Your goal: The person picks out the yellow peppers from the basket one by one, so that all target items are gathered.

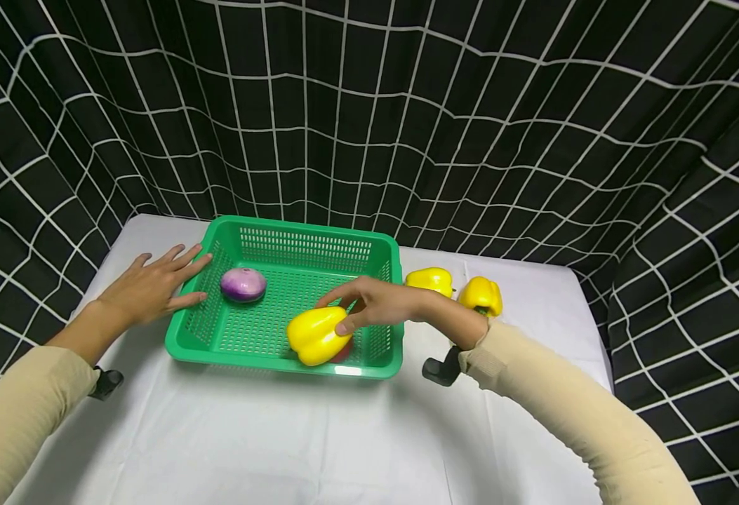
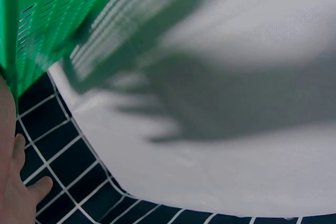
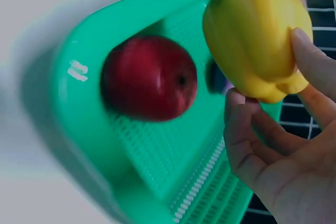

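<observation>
A yellow bell pepper [image 1: 318, 337] is pinched between the thumb and fingers of my right hand [image 1: 375, 306], above the near right part of a green basket [image 1: 281, 363]. Below the pepper lies a red apple [image 3: 149, 78], almost wholly hidden by it in the head view. At the basket's left end is a purple onion [image 1: 243, 285]. My left hand [image 1: 154, 284] has its fingers spread and straight, with fingertips at the basket's left rim. Only part of that hand [image 2: 21, 187] shows in the left wrist view.
Two more yellow bell peppers, one [image 1: 429, 280] just right of the basket and another [image 1: 481, 296] farther right, lie on the white-covered table [image 1: 268, 442]. A black curtain with white grid lines [image 1: 369, 105] surrounds the back and sides.
</observation>
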`<state>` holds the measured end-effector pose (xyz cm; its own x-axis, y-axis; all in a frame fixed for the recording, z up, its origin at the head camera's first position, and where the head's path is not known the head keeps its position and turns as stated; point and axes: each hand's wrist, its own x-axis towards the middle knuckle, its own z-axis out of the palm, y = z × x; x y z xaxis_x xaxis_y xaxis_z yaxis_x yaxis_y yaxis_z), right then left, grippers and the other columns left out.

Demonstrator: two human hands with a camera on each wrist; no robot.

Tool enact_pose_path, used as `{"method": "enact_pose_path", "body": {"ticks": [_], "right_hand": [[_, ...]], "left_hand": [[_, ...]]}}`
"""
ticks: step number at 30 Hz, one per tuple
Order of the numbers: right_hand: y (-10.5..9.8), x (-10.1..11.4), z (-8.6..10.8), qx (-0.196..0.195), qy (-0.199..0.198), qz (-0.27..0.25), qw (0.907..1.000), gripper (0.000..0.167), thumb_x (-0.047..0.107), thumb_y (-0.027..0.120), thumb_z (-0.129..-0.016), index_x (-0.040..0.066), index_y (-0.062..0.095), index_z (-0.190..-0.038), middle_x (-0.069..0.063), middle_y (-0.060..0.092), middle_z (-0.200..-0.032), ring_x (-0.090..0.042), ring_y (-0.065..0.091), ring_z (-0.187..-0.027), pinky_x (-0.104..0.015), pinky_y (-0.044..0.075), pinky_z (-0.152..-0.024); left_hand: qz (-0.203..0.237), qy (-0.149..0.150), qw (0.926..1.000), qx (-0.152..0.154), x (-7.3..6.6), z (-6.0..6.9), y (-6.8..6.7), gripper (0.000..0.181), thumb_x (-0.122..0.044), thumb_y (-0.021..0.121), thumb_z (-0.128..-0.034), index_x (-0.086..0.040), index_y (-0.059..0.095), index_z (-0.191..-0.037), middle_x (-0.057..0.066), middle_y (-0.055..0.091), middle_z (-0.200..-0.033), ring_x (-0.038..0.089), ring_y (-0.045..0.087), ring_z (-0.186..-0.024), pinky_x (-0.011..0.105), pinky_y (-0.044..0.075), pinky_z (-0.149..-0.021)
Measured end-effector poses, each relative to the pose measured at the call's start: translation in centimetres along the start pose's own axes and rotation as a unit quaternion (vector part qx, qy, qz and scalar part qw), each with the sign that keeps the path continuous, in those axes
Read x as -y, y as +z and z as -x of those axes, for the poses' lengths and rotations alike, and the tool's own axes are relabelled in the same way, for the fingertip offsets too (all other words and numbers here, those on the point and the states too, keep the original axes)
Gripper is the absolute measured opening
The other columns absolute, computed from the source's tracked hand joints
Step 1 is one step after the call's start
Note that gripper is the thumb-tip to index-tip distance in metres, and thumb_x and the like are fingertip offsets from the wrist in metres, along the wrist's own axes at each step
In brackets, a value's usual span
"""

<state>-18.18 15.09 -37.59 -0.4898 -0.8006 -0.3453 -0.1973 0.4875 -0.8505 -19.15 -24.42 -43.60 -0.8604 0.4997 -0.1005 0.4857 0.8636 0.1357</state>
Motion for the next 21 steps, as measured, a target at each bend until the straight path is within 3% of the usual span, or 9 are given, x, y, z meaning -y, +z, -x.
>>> {"method": "enact_pose_path", "body": {"ticks": [9, 15, 21], "right_hand": [[-1.5, -1.4, 4.2, -0.032, 0.015, 0.001, 0.9994, 0.049, 0.016, 0.071, -0.093, 0.012, 0.057, -0.14, -0.003, 0.064, -0.128, -0.027, 0.057, -0.119, -0.038, 0.05, -0.101], [-2.5, -2.3, 7.0, -0.058, 0.022, -0.011, 0.998, 0.048, 0.017, 0.07, -0.094, 0.01, 0.057, -0.14, -0.005, 0.065, -0.126, -0.026, 0.062, -0.114, -0.039, 0.053, -0.097], [-3.5, -3.9, 9.8, -0.115, 0.05, -0.017, 0.992, 0.051, 0.018, 0.071, -0.094, 0.009, 0.055, -0.142, -0.008, 0.065, -0.123, -0.029, 0.063, -0.108, -0.041, 0.053, -0.095]], "left_hand": [[-0.005, 0.001, 1.0, 0.005, 0.0, 0.0, -0.1, 0.075, -0.051, 0.055, -0.0985, -0.011, 0.03, -0.157, 0.019, 0.025, -0.162, 0.045, 0.023, -0.146, 0.074, 0.021, -0.108], [-0.008, 0.005, 0.9999, 0.008, 0.1, -0.1, 0.0, 0.075, -0.053, 0.053, -0.0985, -0.011, 0.029, -0.157, 0.019, 0.024, -0.162, 0.045, 0.023, -0.146, 0.075, 0.021, -0.108], [-0.008, 0.001, 0.9999, 0.008, 0.1, 0.0, 0.1, 0.076, -0.053, 0.053, -0.0987, -0.012, 0.029, -0.157, 0.018, 0.024, -0.162, 0.045, 0.023, -0.146, 0.074, 0.021, -0.108]]}}
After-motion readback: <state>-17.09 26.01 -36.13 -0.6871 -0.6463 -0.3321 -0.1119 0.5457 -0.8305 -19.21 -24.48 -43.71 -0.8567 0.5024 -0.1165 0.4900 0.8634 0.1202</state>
